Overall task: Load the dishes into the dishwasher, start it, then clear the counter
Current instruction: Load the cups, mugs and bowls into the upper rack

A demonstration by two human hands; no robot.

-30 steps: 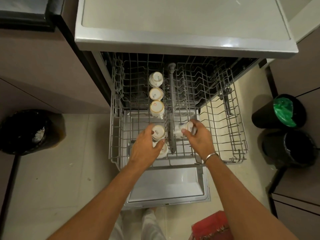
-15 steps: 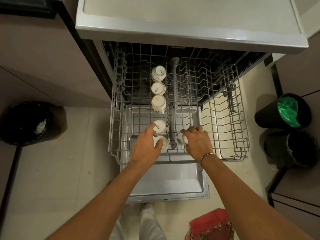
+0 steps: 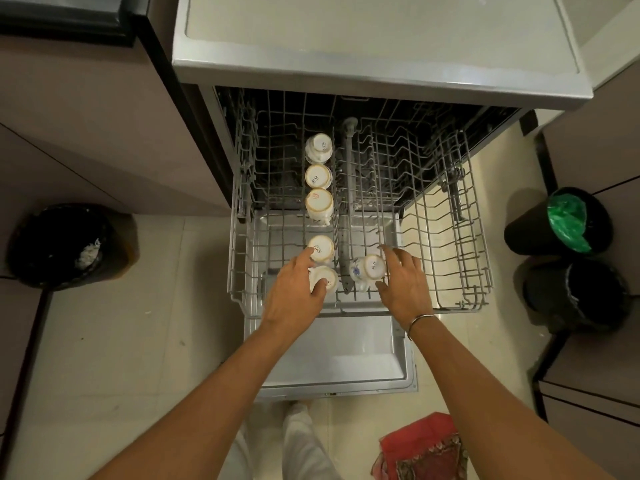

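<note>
The dishwasher's upper wire rack is pulled out over the open door. A row of several white cups stands upside down left of the centre bar, the rearmost cup deep inside. My left hand grips the front cup of that row, with its index finger reaching the cup behind. Right of the bar a white cup with a blue flower lies tilted in the rack. My right hand is beside it, fingers spread and loose around its right side.
The grey counter top overhangs the machine. A black bin stands on the floor at left. At right are a green-lined bin and another black bin. A red cloth lies near my feet.
My right hand set the flowered cup down right of the centre bar and opened its fingers off it. My left hand stayed on the front cup.
</note>
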